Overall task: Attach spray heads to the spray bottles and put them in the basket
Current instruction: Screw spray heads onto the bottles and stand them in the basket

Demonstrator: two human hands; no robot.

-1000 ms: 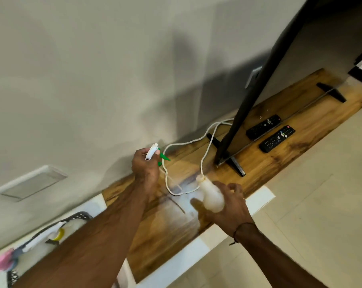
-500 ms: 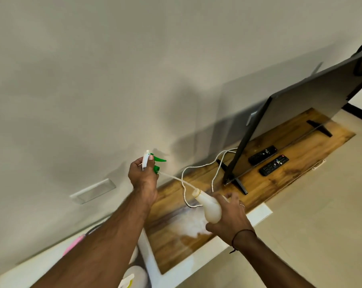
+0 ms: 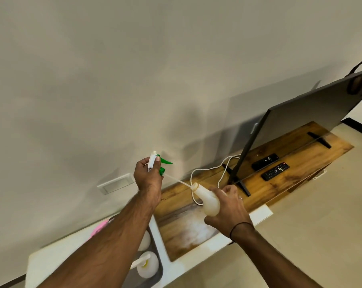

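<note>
Above the wooden surface [image 3: 265, 179], near centre frame, I see the white spray bottle [image 3: 207, 201] gripped in the right hand [image 3: 227, 208], fingers wrapped around its body, neck pointing toward 10 o'clock. My left hand [image 3: 147, 177] sits at 10 o'clock from it, fingers closed on the green and white spray head [image 3: 158, 163], whose thin dip tube [image 3: 177, 180] runs down to the bottle's mouth. At 7 o'clock, low in frame, a grey basket [image 3: 158, 269] holds two more white bottles [image 3: 147, 265]. At 2 o'clock a dark television [image 3: 300, 125] stands on the wood, two black remotes [image 3: 270, 166] lying before it, a white cable [image 3: 209, 169] looping beside its foot. A plain pale wall [image 3: 134, 80] fills the upper view; beige floor tiles [image 3: 321, 225] spread at 4 o'clock.
</note>
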